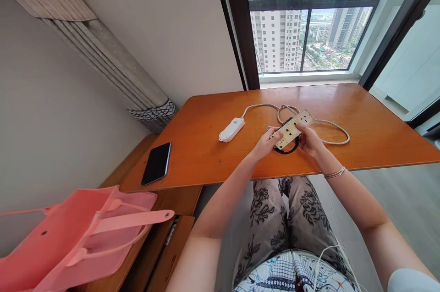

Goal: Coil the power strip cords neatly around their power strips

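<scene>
Power strip [290,130]: cream, yellowed; oblong; dark sockets.

A high-rise home room — pleated curtain [113,53], wooden desk [202,145], towers outside the window [309,30].

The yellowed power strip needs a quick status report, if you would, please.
Left hand grips near end of yellowed power strip; right hand grips farther along. Black cable looped beneath. White cable loose on tabletop.
</scene>
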`<state>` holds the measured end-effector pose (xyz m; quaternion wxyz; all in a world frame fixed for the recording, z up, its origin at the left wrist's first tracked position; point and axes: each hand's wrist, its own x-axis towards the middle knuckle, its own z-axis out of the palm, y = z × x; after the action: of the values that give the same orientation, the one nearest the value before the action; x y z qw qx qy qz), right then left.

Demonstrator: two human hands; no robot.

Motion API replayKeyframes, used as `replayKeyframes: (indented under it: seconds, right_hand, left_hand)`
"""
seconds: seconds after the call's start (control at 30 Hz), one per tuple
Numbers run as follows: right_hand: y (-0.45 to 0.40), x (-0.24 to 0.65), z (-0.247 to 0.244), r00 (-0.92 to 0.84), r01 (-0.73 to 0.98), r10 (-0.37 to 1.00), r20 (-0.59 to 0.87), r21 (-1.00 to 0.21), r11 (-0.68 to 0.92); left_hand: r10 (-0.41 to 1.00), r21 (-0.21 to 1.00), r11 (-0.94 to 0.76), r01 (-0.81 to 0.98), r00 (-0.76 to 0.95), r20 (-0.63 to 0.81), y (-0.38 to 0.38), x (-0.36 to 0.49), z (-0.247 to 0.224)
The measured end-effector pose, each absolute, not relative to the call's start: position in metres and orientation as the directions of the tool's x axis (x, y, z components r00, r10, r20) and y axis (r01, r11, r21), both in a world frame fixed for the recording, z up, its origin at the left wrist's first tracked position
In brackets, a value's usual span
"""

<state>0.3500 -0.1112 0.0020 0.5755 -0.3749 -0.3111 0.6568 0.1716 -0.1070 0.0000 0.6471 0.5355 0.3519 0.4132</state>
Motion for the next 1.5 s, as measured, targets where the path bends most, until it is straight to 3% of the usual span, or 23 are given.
replayKeyframes:
  seconds: [0.7,0.83,1.1,1.5]
  right_hand:
    - [-0.113,0.356,-0.012,-0.155,-0.67,0.986,-0.059,-0.728,-0.149]
    - [-0.111,0.36,-0.009,-0.224,-0.664,0.97,-0.099,-0.713,-0.226]
    - [-0.104,0.361,-0.001,-0.198,-0.619,0.961,-0.193,-0.735,-0.275]
    - [-0.102,0.378,-0.005,-0.307,-0.607,0.935,-0.176,-0.721,-0.335]
  left_hand:
    - [0.902,0.993,0.061,-0.106,0.432,-0.009,-0.098,0.17,-0.013]
    - [0.881,0.982,0.131,-0.136,0.47,-0.052,-0.099,0.172,-0.015]
    - [0.869,0.961,0.222,-0.162,0.481,-0.119,-0.095,0.173,-0.011]
    - [0.816,0.954,0.285,-0.097,0.547,-0.188,-0.094,0.172,-0.006]
